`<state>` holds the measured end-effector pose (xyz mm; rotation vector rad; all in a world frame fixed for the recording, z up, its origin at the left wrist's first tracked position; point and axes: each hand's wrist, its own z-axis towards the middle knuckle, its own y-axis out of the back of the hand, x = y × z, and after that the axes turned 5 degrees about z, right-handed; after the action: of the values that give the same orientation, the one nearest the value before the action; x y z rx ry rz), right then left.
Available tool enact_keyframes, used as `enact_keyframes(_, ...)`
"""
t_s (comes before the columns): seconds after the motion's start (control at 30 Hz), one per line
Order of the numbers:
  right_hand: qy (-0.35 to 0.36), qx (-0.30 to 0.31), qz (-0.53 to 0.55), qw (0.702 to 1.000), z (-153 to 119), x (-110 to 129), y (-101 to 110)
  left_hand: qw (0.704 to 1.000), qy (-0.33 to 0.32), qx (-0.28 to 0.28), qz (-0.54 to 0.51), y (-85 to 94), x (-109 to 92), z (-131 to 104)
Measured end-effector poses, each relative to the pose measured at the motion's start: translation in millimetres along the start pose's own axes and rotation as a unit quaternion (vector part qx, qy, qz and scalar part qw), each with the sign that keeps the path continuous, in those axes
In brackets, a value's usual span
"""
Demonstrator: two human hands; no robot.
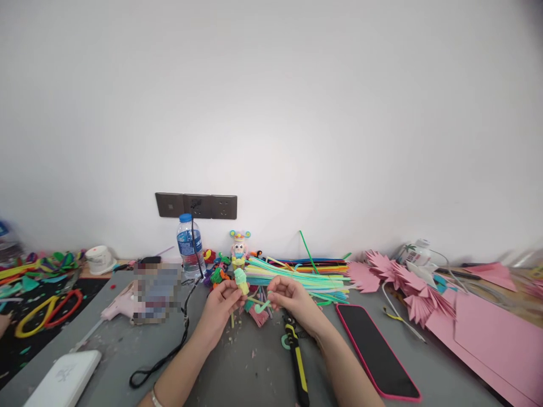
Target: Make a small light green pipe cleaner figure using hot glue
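Observation:
Pinched in my left hand (224, 302) is a small yellow piece with a mint-green swirl top (240, 278), shaped like an ice-cream cone. My right hand (291, 297) is closed on a light green pipe cleaner (262, 308) whose end hooks round between the two hands. Behind them lies a bundle of colored pipe cleaners (292, 271). Yellow-and-black pliers (297, 359) rest on the grey mat just below my right hand. A small big-eared toy figure (240, 247) stands behind my left hand.
To the left are a water bottle (190, 246), a black cord (176, 350), a pink glue gun (121, 304), a white box (63, 380) and red-and-yellow scissors (48, 316). A pink-cased phone (377, 350), folded pink paper (424, 302) and pink sheets (500, 339) lie to the right.

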<state>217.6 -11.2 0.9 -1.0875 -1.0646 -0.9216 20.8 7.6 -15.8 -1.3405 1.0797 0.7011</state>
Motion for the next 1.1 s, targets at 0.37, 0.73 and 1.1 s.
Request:
enact_keyframes(0.37,-0.003,-0.072,0.111,0.991,2.3,-2.7,-7.9,0.995,0.017,0.085,0.052,-4.5,7.3,-4.9)
enact_keyframes(0.73,0.006,-0.014,0.034,0.999,6.0,-5.9,-6.0,0.989,0.043,0.106,0.095,-6.4,5.5,-7.1)
enact_keyframes(1.1,0.02,-0.041,-0.006,0.999,6.8,-3.7,-4.5,0.987,0.043,0.115,0.106,-7.0,4.2,-7.5)
